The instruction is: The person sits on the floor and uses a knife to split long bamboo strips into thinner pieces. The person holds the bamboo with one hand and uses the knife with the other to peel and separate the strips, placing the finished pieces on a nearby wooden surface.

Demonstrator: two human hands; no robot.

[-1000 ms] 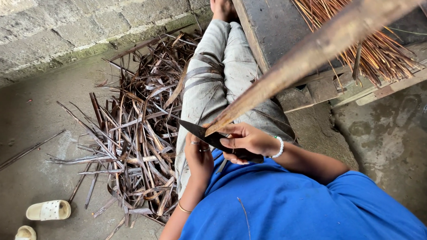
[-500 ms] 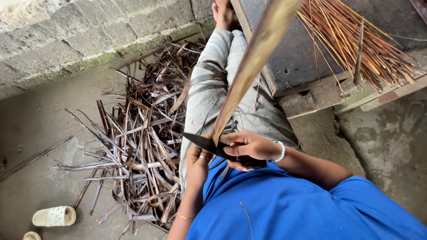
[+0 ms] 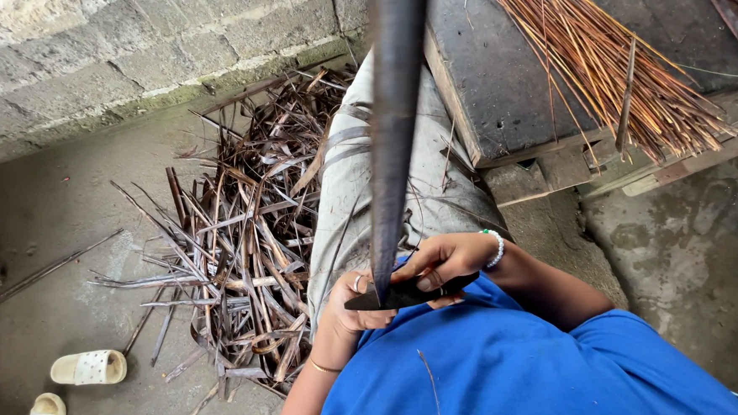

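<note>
Head view: right hand [image 3: 447, 258] was clenched on dark knife [image 3: 407, 294], blade set against long palm leaf strip [image 3: 394, 130]; left hand [image 3: 353, 309] pinched the strip's base at the lap, just beside the edge. Risk: blade skipping off the rib into left fingers, cause being close grip. Stripped waste [image 3: 244, 239] lay piled left

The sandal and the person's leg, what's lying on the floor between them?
A heap of dry leaf strips lies between the sandal and the leg, in the head view.
</note>
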